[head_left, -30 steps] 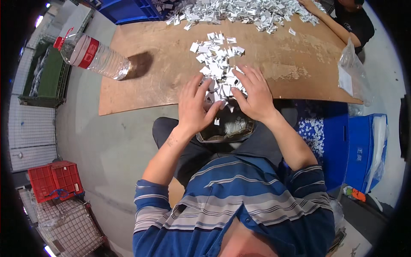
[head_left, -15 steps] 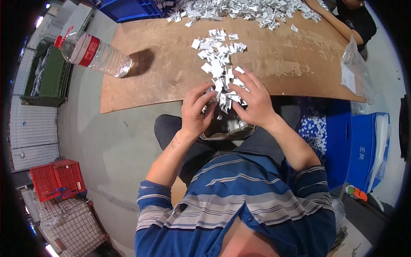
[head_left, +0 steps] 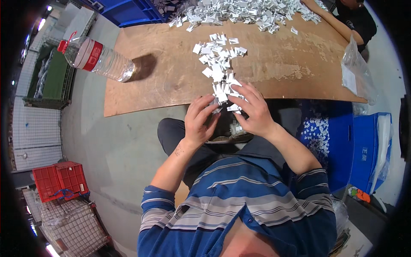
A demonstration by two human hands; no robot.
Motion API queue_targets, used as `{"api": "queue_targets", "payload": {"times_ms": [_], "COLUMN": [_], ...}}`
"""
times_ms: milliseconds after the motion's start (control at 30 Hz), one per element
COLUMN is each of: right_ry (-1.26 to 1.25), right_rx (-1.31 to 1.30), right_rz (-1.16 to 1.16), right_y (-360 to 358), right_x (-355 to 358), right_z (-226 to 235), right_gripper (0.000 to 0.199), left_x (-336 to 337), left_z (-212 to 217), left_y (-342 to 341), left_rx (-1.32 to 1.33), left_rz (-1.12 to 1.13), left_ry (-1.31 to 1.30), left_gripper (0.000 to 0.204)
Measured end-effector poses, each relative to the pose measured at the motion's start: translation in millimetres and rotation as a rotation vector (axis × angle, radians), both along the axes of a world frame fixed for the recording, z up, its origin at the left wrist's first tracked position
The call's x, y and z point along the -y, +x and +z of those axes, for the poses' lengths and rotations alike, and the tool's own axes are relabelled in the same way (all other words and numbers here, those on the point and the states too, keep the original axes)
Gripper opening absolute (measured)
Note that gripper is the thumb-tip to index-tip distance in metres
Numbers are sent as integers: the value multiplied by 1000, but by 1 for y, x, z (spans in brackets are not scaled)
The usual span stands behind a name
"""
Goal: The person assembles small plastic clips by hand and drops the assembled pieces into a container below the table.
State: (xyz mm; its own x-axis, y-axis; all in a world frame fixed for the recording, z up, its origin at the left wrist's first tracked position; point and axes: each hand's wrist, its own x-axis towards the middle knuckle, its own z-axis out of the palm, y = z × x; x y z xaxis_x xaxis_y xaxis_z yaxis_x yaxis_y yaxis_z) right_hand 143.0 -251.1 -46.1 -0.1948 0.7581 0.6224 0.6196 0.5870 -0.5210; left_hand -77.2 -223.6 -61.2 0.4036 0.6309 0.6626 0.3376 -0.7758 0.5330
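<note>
Both hands are at the near edge of the wooden table, cupped on either side of some small white plastic pieces (head_left: 221, 92). My left hand (head_left: 198, 122) has its fingers curved and apart, with the fingertips against the pieces. From the other side, my right hand (head_left: 256, 112) touches them with spread fingers and its thumb pointing inward. A strip of similar loose pieces (head_left: 217, 55) runs from the hands up the table. Below the edge, between my knees, is an open container (head_left: 227, 139) with pale pieces in it, partly hidden by the hands.
A large pile of white pieces (head_left: 239, 13) lies along the far side, beside a blue crate (head_left: 128, 13). A water bottle (head_left: 100, 60) stands at the left. Another person's arm (head_left: 329, 19) rests at the far right, near a plastic bag (head_left: 359, 70). Blue bins (head_left: 364, 150) stand at the right.
My hands have closed in slightly toward each other at the table edge. The pieces between them have slid nearer to me, and fewer show below the edge. The whole view has shifted a little.
</note>
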Motion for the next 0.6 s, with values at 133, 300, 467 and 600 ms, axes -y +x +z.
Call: {"api": "queue_targets", "payload": {"times_ms": [133, 300, 467, 600], "right_ry": [-53, -90, -67, -85], "right_rx": [-94, -169, -152, -136], "right_rz": [55, 91, 83, 130], "right_y": [6, 5, 2, 2], "right_x": [-2, 0, 1, 4], "right_z": [-7, -3, -2, 6], "right_gripper": [45, 46, 45, 45], "left_x": [5, 10, 14, 19], "left_z": [-2, 0, 0, 2], "left_y": [1, 1, 0, -1], "left_rx": [44, 58, 39, 17], "left_rz": [-7, 2, 10, 17], "left_ry": [-40, -71, -52, -55], "left_gripper": [41, 40, 40, 39]}}
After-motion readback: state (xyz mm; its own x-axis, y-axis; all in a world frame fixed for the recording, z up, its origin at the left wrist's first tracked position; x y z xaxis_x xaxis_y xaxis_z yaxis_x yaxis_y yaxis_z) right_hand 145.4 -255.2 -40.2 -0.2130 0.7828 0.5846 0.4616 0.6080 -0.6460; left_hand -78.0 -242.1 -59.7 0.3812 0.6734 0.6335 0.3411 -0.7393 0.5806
